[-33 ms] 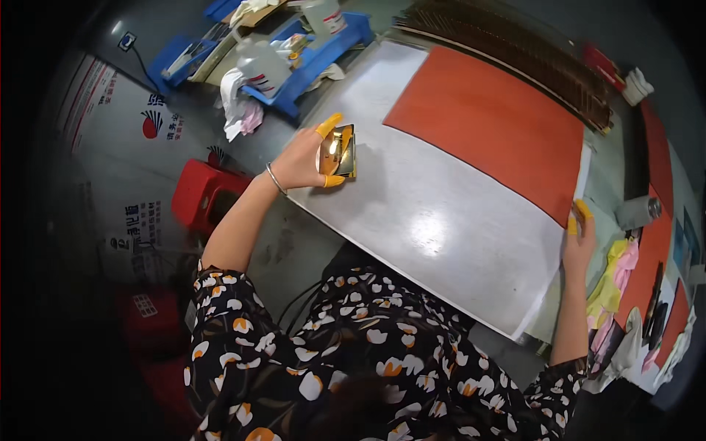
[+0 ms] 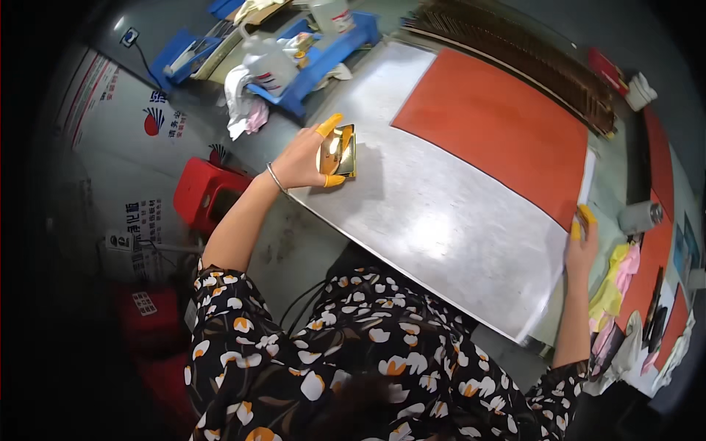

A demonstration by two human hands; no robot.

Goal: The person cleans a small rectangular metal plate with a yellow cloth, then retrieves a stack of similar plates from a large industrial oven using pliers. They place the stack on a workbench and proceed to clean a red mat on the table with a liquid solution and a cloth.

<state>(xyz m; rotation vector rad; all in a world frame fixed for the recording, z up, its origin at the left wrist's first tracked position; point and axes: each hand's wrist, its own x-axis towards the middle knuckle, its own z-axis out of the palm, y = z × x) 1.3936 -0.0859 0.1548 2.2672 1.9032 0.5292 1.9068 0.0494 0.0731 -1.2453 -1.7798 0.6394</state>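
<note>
My left hand [image 2: 300,158], with yellow finger cots on the thumb and a finger, grips a small shiny gold rectangular plate [image 2: 340,151] by its edges. It is held over the left side of a pale sheet-covered work surface [image 2: 441,235], where a shadow falls beside it. On this surface lies a large orange-red mat [image 2: 500,132]. My right hand [image 2: 581,246], also in yellow finger cots, has its fingers bent and close together at the right edge, beside the mat's near corner. What those fingers pinch, if anything, is too small to make out.
A brown ridged rack [image 2: 515,55] runs along the far edge. Blue trays [image 2: 323,62] with plastic bottles and cloths stand far left. On the right are a grey cylindrical container [image 2: 640,217] and yellow and pink cloths [image 2: 614,283]. A red stool [image 2: 209,195] stands at left.
The surroundings and work surface sit slightly farther right in the picture. My left hand and the gold plate keep almost the same place, and my right hand shows slightly lower and to the right.
</note>
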